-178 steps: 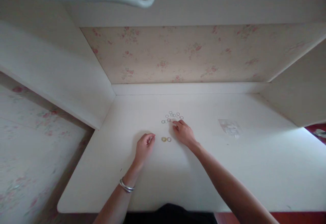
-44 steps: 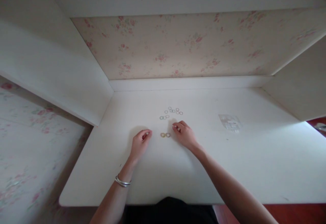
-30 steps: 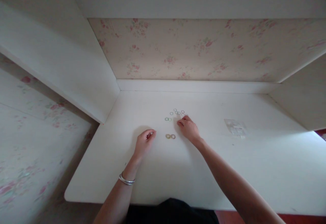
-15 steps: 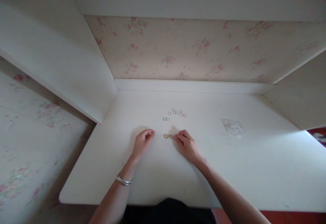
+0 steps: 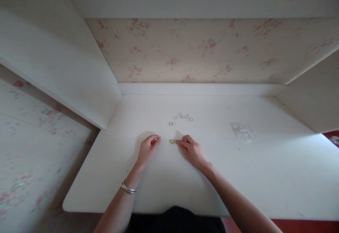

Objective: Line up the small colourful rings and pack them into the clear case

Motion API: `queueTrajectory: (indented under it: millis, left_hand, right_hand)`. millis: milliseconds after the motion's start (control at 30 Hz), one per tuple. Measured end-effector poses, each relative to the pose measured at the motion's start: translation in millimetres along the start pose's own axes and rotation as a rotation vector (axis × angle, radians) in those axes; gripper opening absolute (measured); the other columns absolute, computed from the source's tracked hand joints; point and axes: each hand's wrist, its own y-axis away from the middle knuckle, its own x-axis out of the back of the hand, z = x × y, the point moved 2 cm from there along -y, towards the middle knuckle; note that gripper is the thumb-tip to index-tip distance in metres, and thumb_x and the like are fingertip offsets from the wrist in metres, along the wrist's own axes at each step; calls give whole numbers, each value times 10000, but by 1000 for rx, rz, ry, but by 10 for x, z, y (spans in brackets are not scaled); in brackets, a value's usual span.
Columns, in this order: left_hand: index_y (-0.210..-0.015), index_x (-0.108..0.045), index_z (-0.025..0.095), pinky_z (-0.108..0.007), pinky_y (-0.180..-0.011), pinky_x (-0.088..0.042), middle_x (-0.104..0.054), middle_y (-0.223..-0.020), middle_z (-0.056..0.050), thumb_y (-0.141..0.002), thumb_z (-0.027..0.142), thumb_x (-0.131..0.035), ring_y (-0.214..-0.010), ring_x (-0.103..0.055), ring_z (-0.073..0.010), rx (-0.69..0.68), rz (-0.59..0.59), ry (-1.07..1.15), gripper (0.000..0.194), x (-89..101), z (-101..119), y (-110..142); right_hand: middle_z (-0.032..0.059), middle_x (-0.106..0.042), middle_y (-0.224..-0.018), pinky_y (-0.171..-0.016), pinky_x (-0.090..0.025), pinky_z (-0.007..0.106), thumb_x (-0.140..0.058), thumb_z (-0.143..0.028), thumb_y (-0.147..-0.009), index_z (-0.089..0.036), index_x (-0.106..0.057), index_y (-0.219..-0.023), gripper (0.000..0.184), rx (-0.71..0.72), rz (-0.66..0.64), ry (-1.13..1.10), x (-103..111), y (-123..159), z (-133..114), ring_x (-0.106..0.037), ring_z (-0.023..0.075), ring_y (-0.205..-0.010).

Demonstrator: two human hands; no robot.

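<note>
On the white desk (image 5: 169, 176), my right hand (image 5: 192, 151) is closed, its thumb and forefinger brought together at a small ring (image 5: 176, 141) that they mostly cover. Touching or just left of that ring lies a gold-coloured ring (image 5: 172, 141). My left hand (image 5: 148, 148) rests on the desk further left, fingers curled and tips pinched; whatever is between them is too small to make out. Beyond the hands, several thin rings (image 5: 187, 115) lie in a loose arc, some overlapping. A greenish ring (image 5: 170, 123) and a paler one beside it lie at the arc's near left end.
A clear plastic bag (image 5: 242, 132) with small pale contents lies on the right part of the desk. White panels (image 5: 100, 67) enclose the desk on the left and right, with floral wallpaper (image 5: 185, 49) at the back. A silver bangle (image 5: 129, 187) circles my left wrist.
My right fingertips have moved slightly left and now cover most of the small ring beside the gold-coloured one. My left hand stays nearly still. The view has shifted a little.
</note>
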Motion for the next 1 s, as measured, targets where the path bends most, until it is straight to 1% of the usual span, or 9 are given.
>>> queueTrajectory:
  millis: [67,133,300,433,533,633,733,833,1000]
  left_hand:
    - [-911,-672,170,-223,-573,-382,-581,-664,6,-818,463,-510,-595,-492,-122,2,-4,0,348,-7,-6,1]
    - [-918,-671,169,-224,-572,-381,-573,-657,8,-819,464,-509,-594,-488,-122,7,1,-4,351,-7,-11,2]
    - [-921,-674,164,-225,-560,-383,-575,-647,6,-818,459,-504,-585,-494,-124,12,-11,-16,356,-13,9,-20]
    - [-898,-672,162,-234,-596,-408,-624,-706,-19,-838,427,-488,-618,-529,-135,-69,-70,-78,328,-100,180,-129]
    - [-901,-670,168,-240,-658,-425,-643,-762,-34,-858,383,-474,-663,-547,-138,-211,-140,-172,294,-260,440,-280]
    - [-934,-673,184,-258,-723,-429,-648,-806,-47,-876,337,-455,-725,-565,-153,-343,-231,-342,272,-507,713,-472]
    - [-1063,-637,211,-277,-793,-428,-652,-956,-57,-871,286,-477,-859,-583,-177,-409,-270,-510,261,-782,893,-678]
    - [-1134,-600,229,-293,-831,-425,-613,-1102,-67,-893,286,-449,-969,-573,-192,-438,-306,-657,290,-1022,956,-850]
    - [-1057,-630,188,-297,-795,-433,-601,-1068,-100,-913,283,-400,-932,-587,-197,-443,-352,-743,288,-1206,917,-990]
  right_hand:
    - [43,-574,-904,-689,-456,252,-413,-309,-929,-269,-693,-969,285,5,14,-44,17,0,16,-556,118,-723]
    - [46,-571,-892,-686,-456,256,-431,-316,-921,-253,-698,-945,276,-19,80,-117,59,5,45,-557,124,-740]
    - [53,-560,-834,-557,-430,261,-506,-396,-873,-204,-706,-842,279,-225,345,-256,239,113,175,-520,127,-651]
    - [51,-562,-827,-521,-416,261,-542,-416,-844,-207,-704,-852,265,-329,415,-285,358,318,264,-510,123,-617]
    - [48,-563,-827,-528,-415,260,-542,-404,-845,-211,-703,-854,251,-342,419,-281,391,442,292,-518,123,-628]
    - [47,-567,-819,-520,-410,257,-520,-409,-853,-211,-701,-855,269,-336,404,-273,385,469,300,-508,119,-610]
    - [42,-565,-813,-515,-408,250,-505,-414,-858,-208,-701,-837,285,-324,393,-262,371,435,313,-500,110,-592]
    - [35,-559,-810,-512,-403,240,-498,-403,-865,-205,-698,-831,284,-310,372,-252,363,406,334,-494,100,-575]
    - [38,-561,-812,-507,-398,234,-489,-404,-870,-198,-694,-815,295,-310,364,-248,372,407,363,-489,96,-564]
